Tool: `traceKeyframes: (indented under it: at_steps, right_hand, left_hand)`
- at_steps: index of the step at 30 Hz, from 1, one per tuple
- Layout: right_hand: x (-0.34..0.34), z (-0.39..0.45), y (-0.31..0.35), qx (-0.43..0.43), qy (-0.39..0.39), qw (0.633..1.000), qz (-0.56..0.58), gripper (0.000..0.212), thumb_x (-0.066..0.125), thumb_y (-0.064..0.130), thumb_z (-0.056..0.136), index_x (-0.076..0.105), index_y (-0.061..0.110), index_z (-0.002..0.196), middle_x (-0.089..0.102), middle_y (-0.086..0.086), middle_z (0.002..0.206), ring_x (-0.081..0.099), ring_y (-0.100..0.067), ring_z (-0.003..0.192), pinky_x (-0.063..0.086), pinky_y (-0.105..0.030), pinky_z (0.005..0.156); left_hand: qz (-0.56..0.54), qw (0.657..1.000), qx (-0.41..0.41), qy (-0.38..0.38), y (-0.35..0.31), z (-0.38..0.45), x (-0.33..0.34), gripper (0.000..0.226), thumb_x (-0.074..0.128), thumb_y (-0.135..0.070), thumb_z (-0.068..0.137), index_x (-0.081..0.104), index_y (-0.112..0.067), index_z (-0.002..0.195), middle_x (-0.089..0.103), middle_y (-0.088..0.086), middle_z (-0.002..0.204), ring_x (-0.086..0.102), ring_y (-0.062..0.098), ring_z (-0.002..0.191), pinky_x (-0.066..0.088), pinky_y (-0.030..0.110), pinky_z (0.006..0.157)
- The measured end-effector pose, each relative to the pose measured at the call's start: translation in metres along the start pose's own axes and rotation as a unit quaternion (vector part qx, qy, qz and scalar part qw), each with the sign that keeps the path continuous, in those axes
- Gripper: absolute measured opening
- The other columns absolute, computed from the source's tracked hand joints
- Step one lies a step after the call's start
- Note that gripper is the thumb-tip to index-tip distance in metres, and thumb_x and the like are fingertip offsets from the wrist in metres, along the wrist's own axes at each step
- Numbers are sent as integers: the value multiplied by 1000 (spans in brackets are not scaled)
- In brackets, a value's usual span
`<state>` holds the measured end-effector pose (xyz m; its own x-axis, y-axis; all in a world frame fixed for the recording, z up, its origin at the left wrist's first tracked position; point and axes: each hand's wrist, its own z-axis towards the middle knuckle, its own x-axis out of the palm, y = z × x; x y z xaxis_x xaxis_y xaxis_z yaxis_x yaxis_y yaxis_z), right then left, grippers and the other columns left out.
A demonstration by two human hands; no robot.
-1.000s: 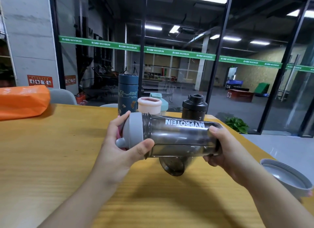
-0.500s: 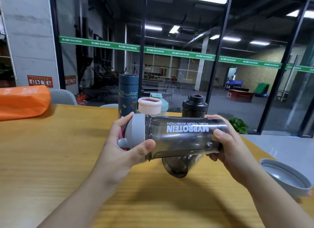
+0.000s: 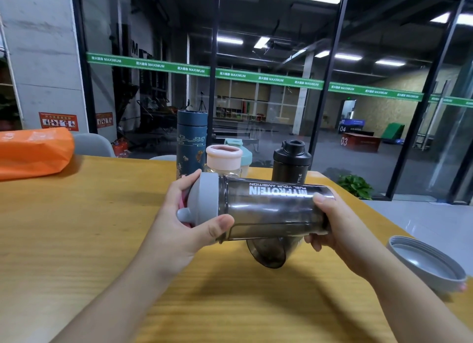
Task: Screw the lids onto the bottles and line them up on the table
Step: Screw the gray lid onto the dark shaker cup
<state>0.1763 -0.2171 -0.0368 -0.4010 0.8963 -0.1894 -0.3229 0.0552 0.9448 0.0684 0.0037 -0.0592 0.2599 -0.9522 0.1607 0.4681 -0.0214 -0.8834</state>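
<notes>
You hold the smoky MYPROTEIN shaker bottle (image 3: 271, 211) sideways above the wooden table (image 3: 76, 227), your left hand (image 3: 184, 225) wrapped around its grey lid (image 3: 204, 198) at 9 o'clock, your right hand (image 3: 332, 227) clasping the base at 3 o'clock. It looks empty, so light, and its smooth plastic is probably slippery; grip the lid's rim firmly. A second bottle (image 3: 268, 252) lies beneath, its lid (image 3: 425, 266) at 4 o'clock

place: gym/fitness ctr | cues: green MAXIMUM banner (image 3: 271, 78); numbered 03 box (image 3: 359, 142); glass partitions (image 3: 384, 138)
</notes>
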Motion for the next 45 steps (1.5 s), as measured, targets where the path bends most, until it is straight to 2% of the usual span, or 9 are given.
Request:
traceKeyframes:
  at_steps: [5,11,14,18,23,28,32,36,45]
  right_hand:
    - [-9,1,3,31,53,998,23,57,62,57,75,56,10,106,65,-7,74,57,-20,56,46,-27,47]
    - [-26,1,3,11,131,990,47,57,68,38,59,63,14,111,70,-10,85,65,-21,67,54,-26,57]
    - [-24,0,5,3,98,995,27,49,66,44,58,68,15,98,68,-8,72,60,-20,55,50,-24,49]
    - [-20,1,5,26,53,998,-5,54,61,55,64,67,10,93,64,-7,69,54,-19,51,43,-26,46]
    - [-15,-1,4,76,67,995,-22,64,46,68,78,67,12,102,63,-10,66,53,-20,52,44,-27,48]
    - [-13,1,4,75,75,994,9,64,52,60,74,55,20,123,68,-12,87,59,-22,60,46,-28,50]
    - [-21,-3,6,40,116,992,30,65,70,25,71,46,52,126,68,-8,106,66,-26,77,51,-29,58]
    - [-27,-6,7,27,136,989,41,78,65,5,69,45,49,130,67,-8,111,67,-28,84,53,-28,64]
    - [-27,-1,5,15,122,992,37,72,77,31,63,51,25,130,66,-9,83,58,-20,59,46,-23,48]
  left_hand:
    - [-9,1000,-15,-3,1,1,-2,103,91,-53,23,51,-48,118,65,-19,106,69,12,94,57,27,62]
    - [-15,999,-43,-25,0,1,-3,102,78,-77,28,51,-46,122,61,-11,117,65,29,105,56,59,76]
    - [-36,998,-49,-18,0,1,-3,89,82,-60,40,53,-42,122,62,-7,119,69,23,96,59,47,67]
    - [-24,999,-30,-25,1,2,-4,72,77,-49,47,55,-46,116,63,-8,115,68,24,93,57,57,73]
    - [0,1000,9,-18,-6,-2,0,62,73,-24,60,51,-46,114,58,-8,115,63,-5,70,46,11,47]
    - [11,999,15,-43,-9,-2,3,62,69,-24,60,51,-43,116,58,-8,111,61,-7,64,42,10,43]
    - [0,998,-2,-61,-9,0,2,74,78,-39,50,52,-44,119,60,-9,111,64,-3,66,43,12,42]
    - [15,998,9,-65,-13,-1,2,77,78,-41,46,52,-43,118,59,-9,108,63,-4,64,42,12,41]
    - [32,997,36,-60,-14,-2,1,73,72,-51,44,51,-48,114,55,-7,121,62,1,77,44,11,45]
